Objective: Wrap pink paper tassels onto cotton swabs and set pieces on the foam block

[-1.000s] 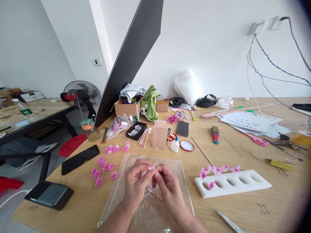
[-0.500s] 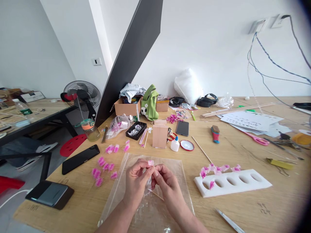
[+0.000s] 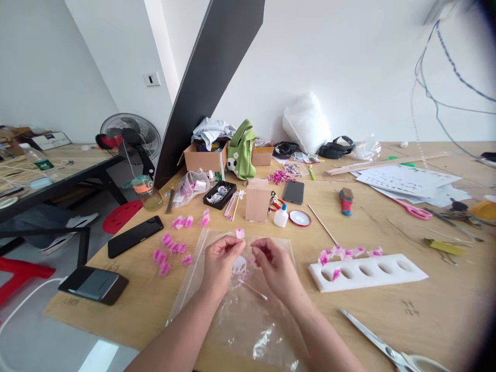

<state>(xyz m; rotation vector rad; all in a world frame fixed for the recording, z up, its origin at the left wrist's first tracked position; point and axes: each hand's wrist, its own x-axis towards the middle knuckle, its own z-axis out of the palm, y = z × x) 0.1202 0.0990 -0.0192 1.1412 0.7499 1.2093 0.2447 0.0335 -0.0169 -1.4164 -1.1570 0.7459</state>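
My left hand (image 3: 221, 258) is closed in a pinch on a small pink-and-white petal (image 3: 240, 233), which stands up beyond the fingertips. My right hand (image 3: 271, 261) sits just to its right, thumb and fingers pressed together; whatever they hold is too small to make out. A gap separates the two hands. Below them lies a clear plastic bag (image 3: 248, 330) flat on the table. On it are a whitish round patch (image 3: 239, 266), partly behind my left hand, and a cotton swab (image 3: 253, 290). Several pink petals (image 3: 166, 240) are scattered to the left.
A white foam block (image 3: 368, 281) with holes stands at right, a stick (image 3: 323, 226) with pink flowers against it. Scissors (image 3: 375, 338) lie at front right. A glue bottle (image 3: 281, 217), a wooden block (image 3: 258, 201) and phones (image 3: 135, 236) are around. A fan (image 3: 132, 139) stands left.
My hands have moved apart a little, the right one drawing away from the petal. The camera view has tilted down, bringing the whole cotton swab and more of the scissors into sight.
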